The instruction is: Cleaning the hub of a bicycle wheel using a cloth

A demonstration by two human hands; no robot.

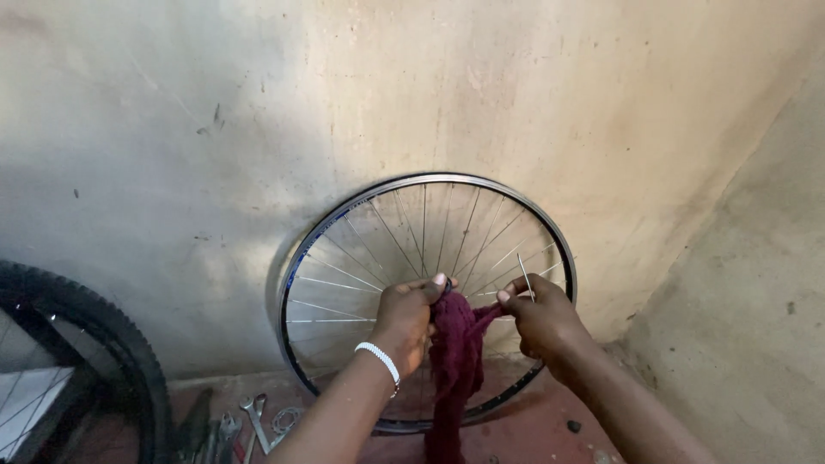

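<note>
Fingers of left hand (404, 318) & right hand (540, 316) pinching maroon rag (454, 361) at bare spoked wheel (344, 225).

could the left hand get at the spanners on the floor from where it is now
Probably yes: the left hand grips the maroon rag at the wheel, and the spanners lie below-left with nothing between.

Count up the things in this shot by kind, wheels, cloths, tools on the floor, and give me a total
Bare spoked wheel rim, at the wall, which both hands work on: 1
Tyred wheel, at left: 1
Dark red cloth, held by left hand and right hand: 1
Spanners, on floor, those I can make out: 2
Total: 5
</note>
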